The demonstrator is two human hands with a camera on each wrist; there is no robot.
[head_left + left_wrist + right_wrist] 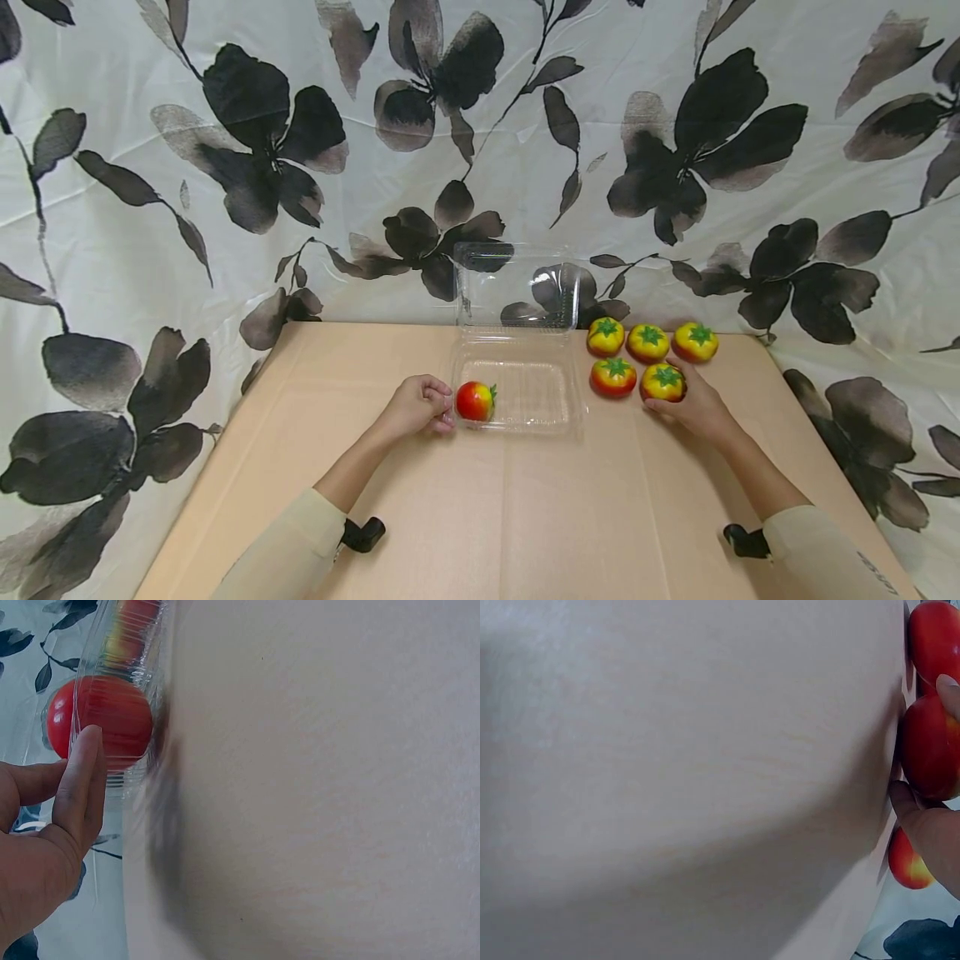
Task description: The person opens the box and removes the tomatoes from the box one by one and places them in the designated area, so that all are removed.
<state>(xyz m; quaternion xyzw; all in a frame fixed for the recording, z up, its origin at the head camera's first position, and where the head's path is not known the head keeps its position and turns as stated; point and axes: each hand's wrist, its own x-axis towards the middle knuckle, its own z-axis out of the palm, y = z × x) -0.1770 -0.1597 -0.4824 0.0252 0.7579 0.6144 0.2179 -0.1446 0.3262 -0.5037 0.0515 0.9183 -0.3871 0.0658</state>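
Observation:
A clear plastic clamshell container [525, 423] lies open in the middle of the table, its lid [517, 287] tilted up at the back. Inside, by its left wall, a red-and-yellow tomato [474, 402] lies on its side. My left hand [414, 407] pinches the container's left edge between thumb and fingers [79, 784]. To the right of the container, my right hand [701, 404] holds the front right tomato [663, 383], with thumb and fingers on its sides. The right wrist view shows this tomato [930, 750] between the digits, at the frame's edge.
Several more yellow-red tomatoes with green tops stand close around the held one, such as the front left tomato [613, 377] and the back right tomato [695, 342]. The light wooden table [510, 517] ends at a floral cloth [360, 183] behind.

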